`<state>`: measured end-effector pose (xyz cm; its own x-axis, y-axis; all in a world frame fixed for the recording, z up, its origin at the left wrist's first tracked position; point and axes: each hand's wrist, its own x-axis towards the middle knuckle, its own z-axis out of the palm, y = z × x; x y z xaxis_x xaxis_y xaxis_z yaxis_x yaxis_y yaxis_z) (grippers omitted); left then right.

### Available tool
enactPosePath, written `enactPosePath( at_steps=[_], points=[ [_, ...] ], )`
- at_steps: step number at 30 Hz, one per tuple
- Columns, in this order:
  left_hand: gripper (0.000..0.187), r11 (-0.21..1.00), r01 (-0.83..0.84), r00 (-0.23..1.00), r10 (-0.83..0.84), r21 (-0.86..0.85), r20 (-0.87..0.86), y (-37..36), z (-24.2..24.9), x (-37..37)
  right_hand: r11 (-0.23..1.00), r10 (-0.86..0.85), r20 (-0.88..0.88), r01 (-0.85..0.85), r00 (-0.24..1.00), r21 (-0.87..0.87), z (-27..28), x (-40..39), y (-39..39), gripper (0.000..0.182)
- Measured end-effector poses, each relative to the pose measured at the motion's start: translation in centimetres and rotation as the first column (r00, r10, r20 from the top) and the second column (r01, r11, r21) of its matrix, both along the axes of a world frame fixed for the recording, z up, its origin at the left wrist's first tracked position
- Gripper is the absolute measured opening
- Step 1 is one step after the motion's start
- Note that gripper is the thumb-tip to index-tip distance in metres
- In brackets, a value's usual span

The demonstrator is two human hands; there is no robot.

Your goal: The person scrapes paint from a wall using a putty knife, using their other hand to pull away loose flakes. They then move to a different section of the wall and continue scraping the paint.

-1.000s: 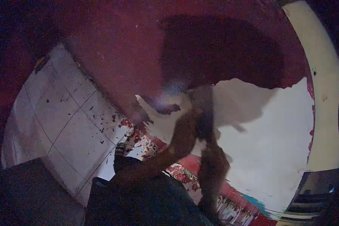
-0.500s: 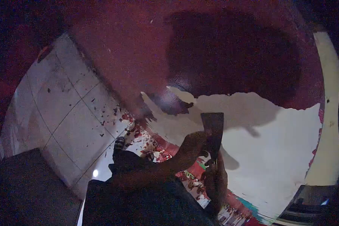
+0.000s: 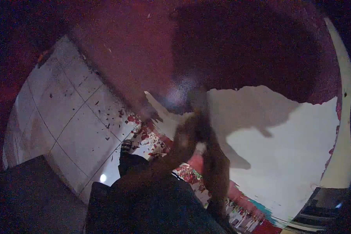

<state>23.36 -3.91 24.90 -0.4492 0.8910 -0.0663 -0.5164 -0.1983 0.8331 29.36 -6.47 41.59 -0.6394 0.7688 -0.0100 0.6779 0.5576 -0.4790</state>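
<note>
A paint scraper [image 3: 199,102], blurred by motion, lies with its broad blade against the wall at the edge of the maroon paint [image 3: 132,66]. My left hand [image 3: 186,135] is closed around it close to the blade. Below it, my right hand [image 3: 215,165] is wrapped round the handle, which the fingers mostly hide. To the right of both hands spreads a pale stripped patch of wall [image 3: 277,156] with a ragged upper border. Shadows of my head and hands fall across the paint and the pale patch.
Red paint flakes [image 3: 144,134] litter the foot of the wall and the tiled floor [image 3: 74,128]. A dark flat surface [image 3: 43,191] is at lower left. A cream vertical strip [image 3: 343,128] borders the wall at right, with a dark object [image 3: 327,204] below.
Both hands and the scraper have moved up and left from the pale patch to the paint edge. A small leftover maroon piece there is now partly covered or gone.
</note>
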Motion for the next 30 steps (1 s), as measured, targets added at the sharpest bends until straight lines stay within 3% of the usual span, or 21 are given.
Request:
enactPosePath(
  at_steps=[2, 3, 4, 5, 7, 10, 12, 16, 17, 18, 20, 21, 22, 24, 25, 26, 28, 29, 30],
  points=[
    [0.033, 0.994, 0.088, 0.971, -0.100, -0.065, -0.218, -2.4, 4.9, -0.1, 0.920, -0.294, -0.006, 0.282, 0.956, -0.274, 0.8, 4.8, -0.8, 0.045],
    [0.034, 0.955, 0.296, 0.804, -0.243, -0.011, 0.543, -3.7, 9.4, -0.8, 0.917, -0.289, -0.012, 0.273, 0.957, -0.290, 0.4, 5.4, -0.3, 0.046],
    [0.034, 0.982, 0.187, 0.875, -0.167, 0.002, 0.453, -3.6, 9.1, -1.2, 0.914, -0.284, -0.019, 0.265, 0.959, -0.306, 0.0, 5.9, 0.1, 0.048],
    [0.034, 0.995, 0.096, 0.928, -0.097, 0.021, 0.359, -3.5, 8.5, -1.7, 0.967, -0.157, -0.043, 0.145, 0.987, -0.207, -1.1, 5.6, 0.3, 0.049],
    [0.032, 0.989, -0.047, 0.921, -0.011, 0.138, 0.390, -2.5, 7.3, -2.7, 0.873, -0.247, -0.089, 0.181, 0.965, -0.453, -1.7, 2.9, 0.6, 0.051],
    [0.033, 0.996, 0.014, 0.992, -0.003, -0.086, 0.125, -2.7, 7.4, -1.4, 0.766, -0.372, 0.127, 0.382, 0.919, -0.517, 1.6, 2.0, -0.1, 0.050],
    [0.032, 0.995, 0.032, 0.999, -0.030, -0.092, 0.021, -3.0, 7.6, -1.4, 0.843, -0.336, 0.010, 0.305, 0.942, -0.443, -0.2, 3.7, 0.1, 0.049],
    [0.032, 0.983, 0.033, 0.993, -0.012, -0.181, 0.118, -3.0, 5.9, -2.4, 0.882, -0.272, -0.230, 0.146, 0.935, -0.449, -2.2, 0.4, -0.3, 0.048],
    [0.032, 0.978, 0.028, 0.990, 0.001, -0.206, 0.140, -3.0, 5.2, -2.9, 0.856, -0.329, -0.141, 0.233, 0.934, -0.461, -0.7, -0.5, -0.9, 0.048],
    [0.030, 0.991, 0.019, 0.990, -0.001, -0.129, 0.138, -2.8, 5.3, -2.6, 0.829, -0.380, -0.054, 0.314, 0.923, -0.463, 0.3, -1.4, -1.2, 0.048],
    [0.028, 1.000, 0.006, 0.990, -0.010, 0.031, 0.142, -2.5, 5.3, -2.0, 0.766, -0.456, -0.185, 0.279, 0.871, -0.579, 0.0, 1.7, -1.3, 0.049],
    [0.028, 0.980, 0.150, 0.985, -0.136, -0.130, 0.107, -3.0, 8.6, -3.6, 0.720, -0.482, -0.186, 0.265, 0.856, -0.641, 0.7, 1.9, -1.3, 0.049],
    [0.028, 0.991, 0.070, 0.998, -0.070, -0.115, -0.001, -3.0, 8.2, -3.8, 0.661, -0.518, -0.184, 0.254, 0.835, -0.706, 0.9, 2.0, -1.3, 0.049],
    [0.031, 0.991, -0.101, 0.972, 0.081, -0.083, -0.219, -3.0, 7.5, -4.1, 0.714, -0.490, -0.278, 0.197, 0.826, -0.672, 0.1, 0.0, -0.9, 0.050],
    [0.031, 0.957, -0.289, 0.903, 0.271, -0.005, -0.333, -2.5, 7.3, -3.9, 0.745, -0.459, -0.280, 0.193, 0.843, -0.639, 0.0, -0.9, -0.7, 0.050],
    [0.031, 0.972, -0.234, 0.956, 0.232, 0.011, -0.178, -2.5, 7.8, -3.8, 0.777, -0.423, -0.286, 0.181, 0.860, -0.603, -0.2, -1.5, -0.6, 0.051],
    [0.030, 0.986, -0.157, 0.977, 0.149, 0.046, 0.151, -2.8, 8.9, -3.6, 0.747, -0.511, -0.303, 0.242, 0.804, -0.619, -0.5, 0.4, -1.7, 0.052],
    [0.030, 1.000, -0.018, 0.987, 0.017, 0.005, 0.160, -3.1, 9.1, -3.9, 0.757, -0.509, -0.301, 0.252, 0.807, -0.603, -0.6, 0.6, -1.5, 0.052],
    [0.029, 1.000, -0.019, 0.985, 0.017, 0.011, 0.170, -3.0, 9.1, -4.2, 0.766, -0.506, -0.299, 0.263, 0.809, -0.587, -0.7, 0.8, -1.4, 0.052]
  ],
)
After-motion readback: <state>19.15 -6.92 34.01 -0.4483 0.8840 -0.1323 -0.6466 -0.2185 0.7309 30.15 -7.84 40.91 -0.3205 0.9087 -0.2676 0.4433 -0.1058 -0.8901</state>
